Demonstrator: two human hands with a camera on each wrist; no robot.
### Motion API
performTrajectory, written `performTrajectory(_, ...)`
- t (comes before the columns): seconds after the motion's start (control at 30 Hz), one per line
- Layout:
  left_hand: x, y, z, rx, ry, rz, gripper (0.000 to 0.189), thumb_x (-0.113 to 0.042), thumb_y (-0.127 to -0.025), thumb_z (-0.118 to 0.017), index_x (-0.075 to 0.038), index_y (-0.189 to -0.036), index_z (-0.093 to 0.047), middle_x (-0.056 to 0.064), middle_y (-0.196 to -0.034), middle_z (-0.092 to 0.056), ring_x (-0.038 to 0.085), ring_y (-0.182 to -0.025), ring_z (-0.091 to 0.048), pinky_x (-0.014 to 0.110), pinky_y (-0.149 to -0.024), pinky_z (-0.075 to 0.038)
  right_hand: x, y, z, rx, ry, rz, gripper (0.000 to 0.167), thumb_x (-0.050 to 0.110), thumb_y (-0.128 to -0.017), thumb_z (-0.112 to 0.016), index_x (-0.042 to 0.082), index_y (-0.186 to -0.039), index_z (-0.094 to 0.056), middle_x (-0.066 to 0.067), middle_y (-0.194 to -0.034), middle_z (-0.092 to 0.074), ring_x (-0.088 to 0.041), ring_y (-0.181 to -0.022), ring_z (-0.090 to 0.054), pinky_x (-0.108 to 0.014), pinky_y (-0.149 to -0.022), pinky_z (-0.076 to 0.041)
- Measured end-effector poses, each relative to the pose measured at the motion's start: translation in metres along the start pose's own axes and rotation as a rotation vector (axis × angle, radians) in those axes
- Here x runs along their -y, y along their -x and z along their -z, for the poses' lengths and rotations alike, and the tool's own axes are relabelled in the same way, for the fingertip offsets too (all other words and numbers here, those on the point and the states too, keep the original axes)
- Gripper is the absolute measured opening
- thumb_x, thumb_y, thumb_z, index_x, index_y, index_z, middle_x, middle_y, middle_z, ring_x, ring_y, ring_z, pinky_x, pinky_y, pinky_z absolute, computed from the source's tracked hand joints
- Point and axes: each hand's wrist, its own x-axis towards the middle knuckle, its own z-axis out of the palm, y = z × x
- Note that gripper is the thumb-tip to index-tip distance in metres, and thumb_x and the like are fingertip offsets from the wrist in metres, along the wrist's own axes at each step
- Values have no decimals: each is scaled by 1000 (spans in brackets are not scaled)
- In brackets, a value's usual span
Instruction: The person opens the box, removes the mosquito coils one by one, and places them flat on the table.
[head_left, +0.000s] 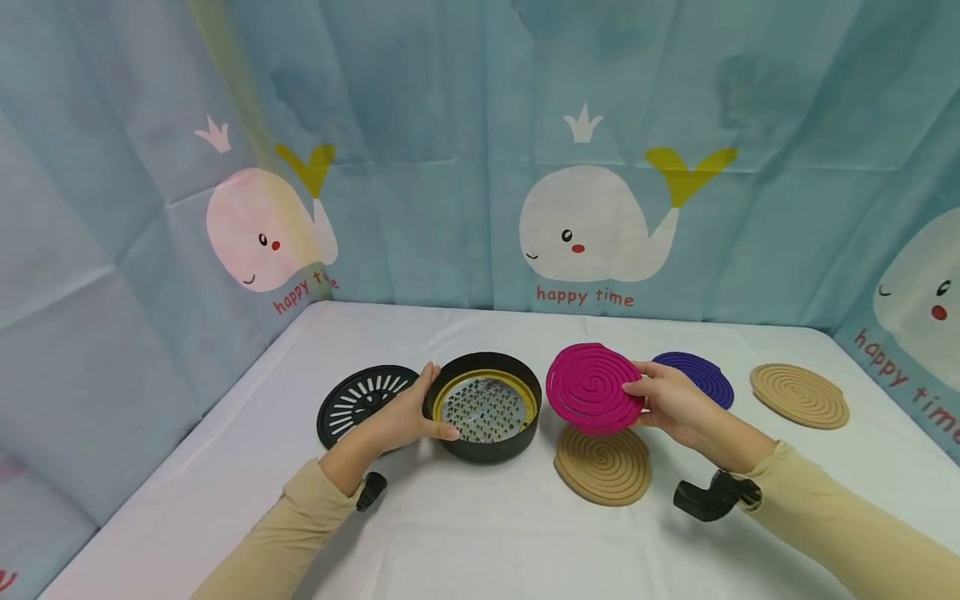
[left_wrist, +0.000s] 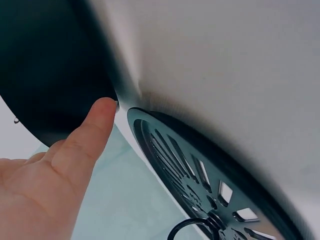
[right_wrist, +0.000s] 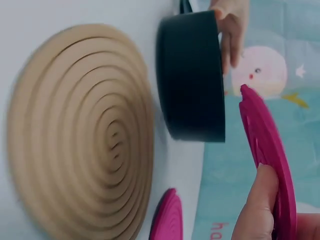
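A pink spiral coaster [head_left: 594, 388] is pinched between the thumb and fingers of my right hand [head_left: 670, 405]. In the right wrist view it is edge-on, raised off the table. Beneath it in the head view lies a beige spiral coaster [head_left: 603, 467]. My left hand [head_left: 401, 417] spreads along the left side of a black round pan [head_left: 491, 451], thumb at the front and fingers toward the back. One straight fingertip touches the pan's wall in the left wrist view. Inside the pan sits a perforated metal disc [head_left: 483, 408] with a yellow ring [head_left: 532, 400] around it.
A black slotted plate [head_left: 327, 414] with a ring lies left of the pan. At right are a dark blue spiral coaster [head_left: 702, 377] and a second beige one [head_left: 799, 395]. The right wrist view shows another pink coaster [right_wrist: 169, 220] on the table.
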Motion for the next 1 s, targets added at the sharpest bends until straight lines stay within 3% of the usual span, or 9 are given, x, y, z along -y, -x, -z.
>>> performTrajectory(0.33, -2, 4, -1, 1, 2, 13, 114, -22, -81, -81, 5, -153, 4, 18, -160, -11, 38, -145, -11, 55, -114, -16, -10, 10, 22, 7, -37, 10, 63, 2, -99, -45, -11, -149, -8, -1, -101, -61, -11, -83, -66, -36, -74, -58)
performTrajectory(0.6, -3, 3, -1, 1, 4, 4, 112, -20, -82, -80, 6, -152, 4, 20, -160, -11, 39, -145, -11, 55, -114, -16, -17, 19, 37, -44, -57, 2, 57, -1, -98, -45, -12, -145, -14, -1, -102, -59, -12, -84, -65, -39, -76, -57)
performTrajectory(0.9, -5, 5, 0, 1, -7, 26, 112, -21, -83, -79, 6, -153, 4, 21, -159, -11, 40, -144, -12, 56, -113, -17, -25, 35, 60, -101, -65, -12, 65, -2, -99, -41, -11, -149, -2, 2, -106, -55, -9, -87, -62, -38, -78, -57)
performTrajectory(1.0, -5, 6, 1, 5, -12, 32, 111, -22, -84, -79, 5, -153, 4, 21, -160, -10, 40, -144, -12, 56, -113, -17, -30, 40, 64, -138, -56, 1, 60, -3, -99, -41, -13, -147, -7, 4, -104, -55, -8, -87, -60, -35, -77, -56)
